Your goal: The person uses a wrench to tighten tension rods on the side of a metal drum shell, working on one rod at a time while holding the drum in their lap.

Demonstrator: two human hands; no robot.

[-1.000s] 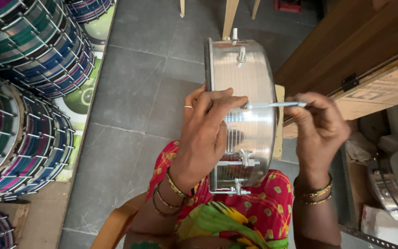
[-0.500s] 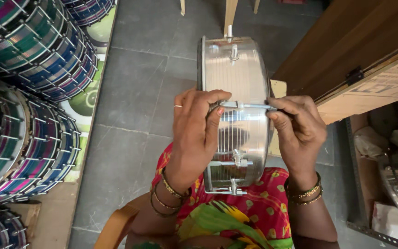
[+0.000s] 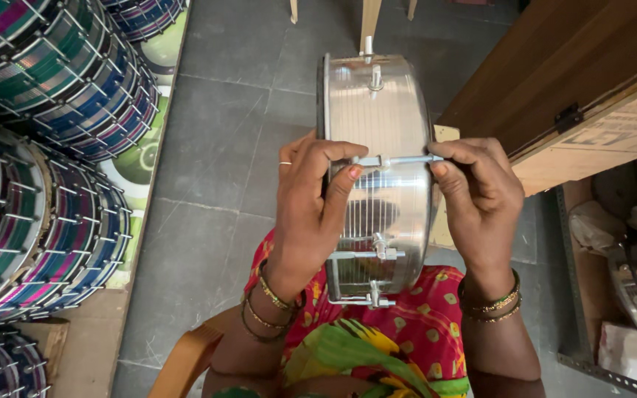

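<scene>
The left hand (image 3: 307, 214) hides the drum's (image 3: 377, 110) near rim; stacked drums (image 3: 38, 147) are cropped at left.

Cardboard box (image 3: 613, 140): brown, rectangular, printed dark marks on its side, at right edge. Below the box, lower right: white crumpled bag (image 3: 632, 354); above that, tan wrapped bundle (image 3: 591, 225). No screens or signs seen

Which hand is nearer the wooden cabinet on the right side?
Right. The right hand pinches the rod's end just below the wooden cabinet; the left hand grips the shiny drum shell on its far side.
</scene>
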